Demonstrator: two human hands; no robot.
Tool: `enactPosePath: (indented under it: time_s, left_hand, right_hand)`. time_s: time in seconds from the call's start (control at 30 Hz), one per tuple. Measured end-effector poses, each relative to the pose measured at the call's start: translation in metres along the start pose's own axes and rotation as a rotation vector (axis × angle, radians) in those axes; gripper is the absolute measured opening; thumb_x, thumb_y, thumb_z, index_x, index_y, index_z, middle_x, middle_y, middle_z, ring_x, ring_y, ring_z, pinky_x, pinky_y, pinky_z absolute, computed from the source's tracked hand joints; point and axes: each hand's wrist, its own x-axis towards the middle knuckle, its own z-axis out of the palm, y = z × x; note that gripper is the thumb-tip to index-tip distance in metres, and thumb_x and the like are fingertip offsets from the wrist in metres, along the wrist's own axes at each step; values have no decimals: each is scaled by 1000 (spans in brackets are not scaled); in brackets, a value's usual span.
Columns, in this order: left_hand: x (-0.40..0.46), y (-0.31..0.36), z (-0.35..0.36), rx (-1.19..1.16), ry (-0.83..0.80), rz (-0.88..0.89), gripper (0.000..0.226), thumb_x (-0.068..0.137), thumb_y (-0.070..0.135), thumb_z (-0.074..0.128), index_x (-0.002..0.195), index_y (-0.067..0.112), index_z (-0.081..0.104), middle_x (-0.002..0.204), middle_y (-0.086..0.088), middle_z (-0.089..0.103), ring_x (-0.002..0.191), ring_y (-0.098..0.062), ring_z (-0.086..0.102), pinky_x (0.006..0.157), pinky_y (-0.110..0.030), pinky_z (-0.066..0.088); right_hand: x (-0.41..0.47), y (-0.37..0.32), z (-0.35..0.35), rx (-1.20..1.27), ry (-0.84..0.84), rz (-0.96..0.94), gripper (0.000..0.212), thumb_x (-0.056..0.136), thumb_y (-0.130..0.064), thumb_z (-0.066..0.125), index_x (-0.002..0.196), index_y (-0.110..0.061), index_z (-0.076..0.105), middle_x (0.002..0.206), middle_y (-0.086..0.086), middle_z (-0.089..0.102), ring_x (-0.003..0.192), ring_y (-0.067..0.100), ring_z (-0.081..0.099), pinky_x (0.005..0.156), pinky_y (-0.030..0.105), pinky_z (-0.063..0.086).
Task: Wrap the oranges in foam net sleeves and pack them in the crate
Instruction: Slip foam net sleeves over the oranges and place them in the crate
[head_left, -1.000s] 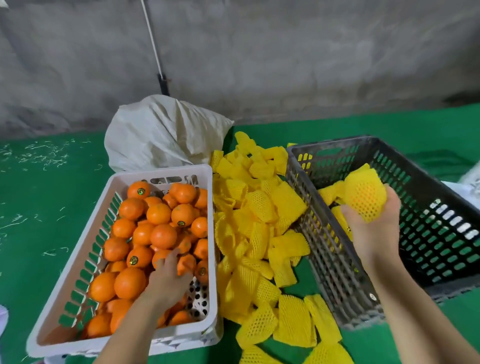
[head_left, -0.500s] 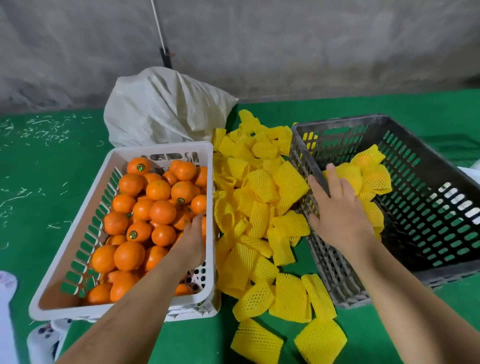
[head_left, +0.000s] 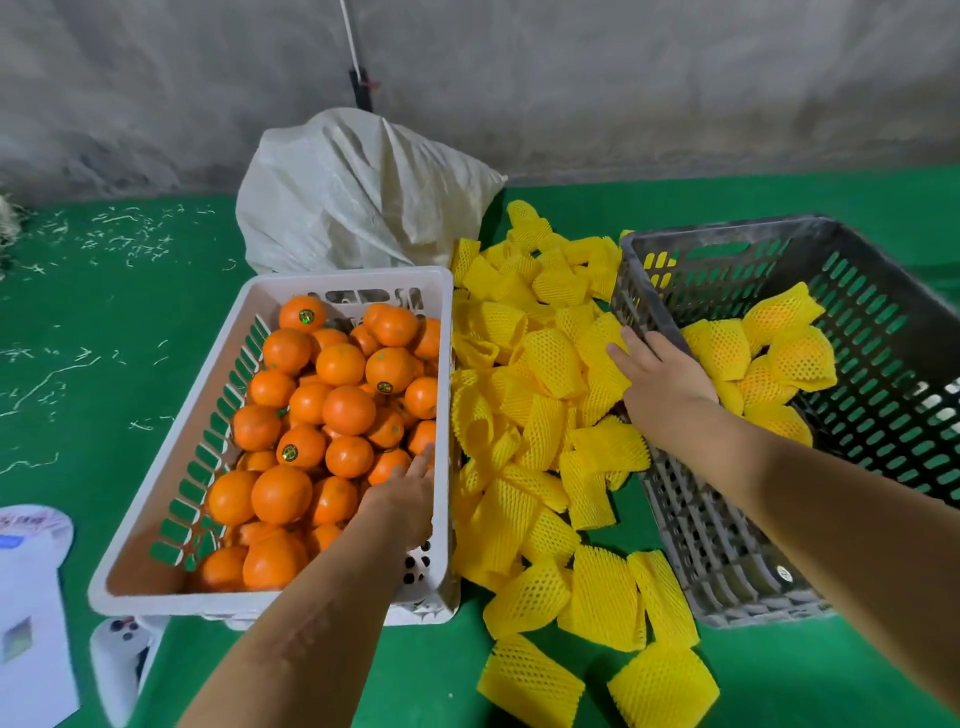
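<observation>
You're working over a green mat (head_left: 104, 415), pale scraps littering its far left side. Grey concrete wall (head_left: 571, 88) is running along the back, stained and patchy. A thin white pole (head_left: 352, 49) is leaning against it. Light is falling flat and even.

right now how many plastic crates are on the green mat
2: a white slotted plastic crate of bare oranges on the left, a dark grey slotted plastic crate holding wrapped oranges on the right.

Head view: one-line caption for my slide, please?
Left hand reaches among oranges in white crate; right hand reaches for foam sleeves beside grey crate.
</observation>
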Motion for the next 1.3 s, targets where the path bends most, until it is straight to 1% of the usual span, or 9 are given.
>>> enactPosePath:
  time_s: [0.13, 0.37, 0.57, 0.7, 0.83, 0.93, 1.07, 1.17, 1.3]
  left_hand:
    - [11, -2, 5, 79, 39, -6, 78, 108, 24, 55, 167, 22, 3, 163, -6, 26, 133, -28, 52, 101, -39, 53]
    - [21, 2, 4, 112, 56, -80, 52, 108, 14, 51, 157, 20, 34, 146, -5, 47, 126, -27, 57, 97, -36, 55]
    - [20, -10, 15, 115, 182, -121, 51, 103, 18, 60, 152, 23, 45, 150, -8, 38, 128, -27, 57, 94, -40, 57]
    - [-8, -33, -9, -461, 391, -267, 42, 97, 31, 71, 134, 16, 59, 142, -16, 43, 120, -40, 58, 86, -45, 53]
    - [-69, -17, -35, -1227, 835, 96, 16, 88, 46, 81, 95, 32, 76, 95, -6, 74, 91, -29, 70, 67, -47, 60]
    - [-102, 28, -40, -1585, 652, 337, 28, 78, 60, 80, 105, 51, 75, 110, 8, 75, 83, -13, 74, 64, -24, 58]
    - [-102, 60, -19, -1757, 280, 532, 55, 70, 53, 90, 122, 40, 77, 151, -4, 55, 105, -22, 73, 83, -37, 60]
    - [-98, 56, -11, -1831, 167, 600, 68, 64, 61, 95, 121, 28, 80, 142, -10, 63, 109, -24, 73, 87, -37, 60]
    - [-91, 58, -8, -1817, 218, 595, 64, 68, 60, 93, 120, 25, 80, 120, -5, 76, 107, -21, 73, 86, -34, 61]
  right_hand:
    - [0, -1, 3, 105, 111, 37, 62, 102, -32, 52, 158, -15, 30, 170, 11, 7, 153, 41, 0, 119, 55, 8]
    - [-10, 7, -7, 614, 447, 86, 28, 100, -28, 59, 125, -17, 65, 132, 3, 60, 121, 28, 54, 100, 44, 42]
    - [-22, 14, -10, 1209, 629, 131, 26, 92, -18, 72, 112, -25, 56, 103, -2, 65, 92, 22, 60, 74, 37, 47]
    - [-25, 15, -10, 1368, 671, 170, 33, 96, -25, 67, 128, -25, 58, 100, -11, 53, 88, 2, 49, 67, 19, 42]
    - [-44, -14, -29, 1600, 770, 371, 16, 94, -27, 71, 107, -19, 68, 88, -11, 55, 82, 11, 55, 65, 30, 44]
    - [-64, -60, -63, 1770, 778, 401, 14, 92, -26, 74, 98, -24, 62, 81, -11, 54, 71, 9, 52, 60, 30, 42]
    - [-85, -102, -94, 2157, 721, 336, 15, 90, -15, 72, 89, -23, 60, 77, -13, 56, 72, 9, 52, 66, 26, 50]
    - [-99, -109, -94, 2220, 653, 266, 29, 89, 7, 64, 92, -22, 65, 90, -4, 60, 81, 15, 57, 68, 17, 48]
    - [-112, -104, -91, 2102, 649, 242, 39, 87, 10, 65, 92, -29, 68, 103, 0, 66, 93, 19, 64, 80, 33, 53]
